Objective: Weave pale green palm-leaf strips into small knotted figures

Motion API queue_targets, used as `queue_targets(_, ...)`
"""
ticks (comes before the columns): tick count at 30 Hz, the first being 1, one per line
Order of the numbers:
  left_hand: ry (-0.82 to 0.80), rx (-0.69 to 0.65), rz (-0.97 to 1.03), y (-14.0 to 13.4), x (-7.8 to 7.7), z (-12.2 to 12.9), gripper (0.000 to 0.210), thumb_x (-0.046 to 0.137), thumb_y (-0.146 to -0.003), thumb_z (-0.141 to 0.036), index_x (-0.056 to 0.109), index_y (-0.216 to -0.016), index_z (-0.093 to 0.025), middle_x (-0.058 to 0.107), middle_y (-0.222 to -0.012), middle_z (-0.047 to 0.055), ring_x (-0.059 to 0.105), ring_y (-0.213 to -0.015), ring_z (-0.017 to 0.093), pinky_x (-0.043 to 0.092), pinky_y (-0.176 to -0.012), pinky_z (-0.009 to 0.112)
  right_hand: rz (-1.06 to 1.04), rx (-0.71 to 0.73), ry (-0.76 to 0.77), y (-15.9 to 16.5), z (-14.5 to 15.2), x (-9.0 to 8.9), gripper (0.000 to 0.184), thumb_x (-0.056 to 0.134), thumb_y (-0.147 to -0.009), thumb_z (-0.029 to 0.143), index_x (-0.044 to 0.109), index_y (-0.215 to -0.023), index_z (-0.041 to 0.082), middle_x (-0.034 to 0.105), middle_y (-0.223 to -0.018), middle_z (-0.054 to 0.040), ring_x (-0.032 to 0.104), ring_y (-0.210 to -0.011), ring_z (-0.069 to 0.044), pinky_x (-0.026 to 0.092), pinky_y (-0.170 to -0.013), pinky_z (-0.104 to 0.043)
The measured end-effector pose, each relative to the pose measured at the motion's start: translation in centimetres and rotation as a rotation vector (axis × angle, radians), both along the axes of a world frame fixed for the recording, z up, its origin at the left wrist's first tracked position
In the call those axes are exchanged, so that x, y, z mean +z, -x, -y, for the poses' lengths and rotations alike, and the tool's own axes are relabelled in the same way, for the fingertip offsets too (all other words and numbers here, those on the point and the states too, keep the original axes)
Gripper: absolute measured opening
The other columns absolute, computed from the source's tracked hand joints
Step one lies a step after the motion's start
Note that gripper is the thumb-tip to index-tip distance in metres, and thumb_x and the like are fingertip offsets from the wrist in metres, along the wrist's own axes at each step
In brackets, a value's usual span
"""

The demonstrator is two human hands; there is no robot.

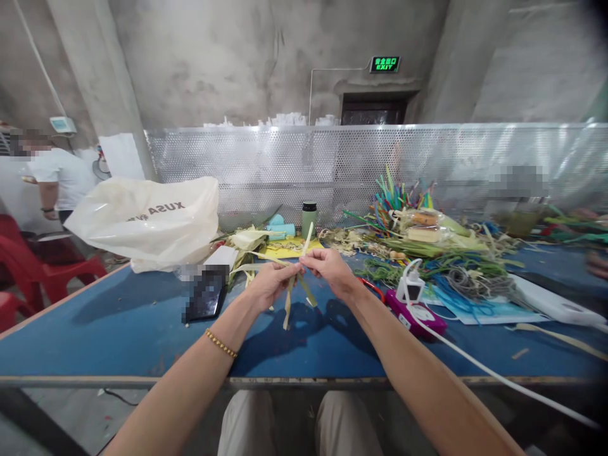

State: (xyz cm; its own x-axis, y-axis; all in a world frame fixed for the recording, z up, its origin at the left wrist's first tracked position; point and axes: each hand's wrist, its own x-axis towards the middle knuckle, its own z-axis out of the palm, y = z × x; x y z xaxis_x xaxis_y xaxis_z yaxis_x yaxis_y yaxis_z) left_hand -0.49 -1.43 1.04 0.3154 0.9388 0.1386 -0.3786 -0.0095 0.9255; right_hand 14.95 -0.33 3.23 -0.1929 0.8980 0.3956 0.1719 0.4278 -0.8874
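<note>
Pale yellow-green leaf strips [288, 303], like dried corn husk, cross between my two hands above the blue table. My left hand [273, 282] is closed, pinching the strips near where they cross. Close beside it, my right hand [327, 266] pinches them too, with one end sticking up past its fingertips. Several loose ends hang below the hands and out to the left. The fingers partly hide the crossing point. A black phone [206, 294] lies on the table left of my left hand.
A large white plastic bag [152, 218] stands at the left. Behind my hands are a green bottle [309, 220] and husk pieces [249, 238]. At right lie a purple power strip [418, 316] with a white cable, green cords [384, 271] and a white power bank [555, 301]. A person stands far left.
</note>
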Motion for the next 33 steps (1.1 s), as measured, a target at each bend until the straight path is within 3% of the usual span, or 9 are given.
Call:
queue_targets(5,0.002,0.05,0.138,0.4,0.2,-0.4,0.02,0.08,-0.059,-0.023,0.071,-0.071,-0.01,0.063,-0.059,0.003,0.052,-0.055,0.009,0.04,-0.053,0.021,-0.014,-0.096,0.015,-0.1,0.2,0.1,0.027,0.058,-0.077,0.041,0.061,-0.073,0.014,0.064,-0.067,-0.0028,0.046,-0.037,-0.007,0.031,-0.032,-0.02)
queue_targets(7,-0.003,0.081,0.178,0.4,0.2,-0.5,0.018,0.08,-0.058,-0.022,0.07,-0.068,-0.01,0.062,-0.056,0.002,0.05,-0.052,0.008,0.041,-0.053,0.021,0.013,-0.019,0.082,0.2,0.6,0.1,0.028,0.058,-0.077,0.041,0.06,-0.076,0.014,0.066,-0.07,-0.0042,0.048,-0.035,-0.007,0.034,-0.03,-0.019)
queue_targets(10,-0.028,0.128,0.2,0.4,0.2,-0.7,0.018,0.081,-0.057,-0.021,0.069,-0.065,-0.009,0.063,-0.06,0.003,0.051,-0.054,0.008,0.041,-0.055,0.021,0.076,0.133,0.15,0.7,1.2,-0.2,0.027,0.062,-0.075,0.041,0.058,-0.073,0.014,0.06,-0.053,-0.0004,0.052,-0.036,-0.01,0.041,-0.033,-0.019)
queue_targets(13,-0.052,0.135,0.183,0.5,0.0,-0.9,0.021,0.081,-0.058,-0.023,0.068,-0.065,-0.008,0.063,-0.06,0.003,0.052,-0.056,0.008,0.04,-0.056,0.021,0.091,0.135,0.062,1.1,1.1,-0.7,0.02,0.063,-0.073,0.034,0.057,-0.072,0.015,0.055,-0.048,0.0029,0.054,-0.039,-0.011,0.046,-0.037,-0.019)
queue_targets(19,-0.092,0.048,0.047,0.9,-0.5,-1.3,0.022,0.081,-0.057,-0.023,0.067,-0.06,-0.007,0.058,-0.053,0.002,0.046,-0.048,0.006,0.034,-0.051,0.022,0.176,-0.025,-0.12,0.8,0.3,-1.0,0.013,0.058,-0.074,0.027,0.053,-0.068,0.017,0.055,-0.055,0.0024,0.055,-0.043,-0.011,0.047,-0.04,-0.022)
queue_targets(33,-0.046,0.047,0.089,0.9,-0.4,-1.4,0.022,0.082,-0.054,-0.02,0.07,-0.067,-0.007,0.062,-0.06,0.004,0.047,-0.052,0.006,0.034,-0.051,0.02,0.256,0.025,-0.194,0.4,-0.1,-1.1,0.009,0.053,-0.078,0.022,0.053,-0.07,0.017,0.054,-0.058,0.0016,0.054,-0.047,-0.011,0.045,-0.044,-0.022)
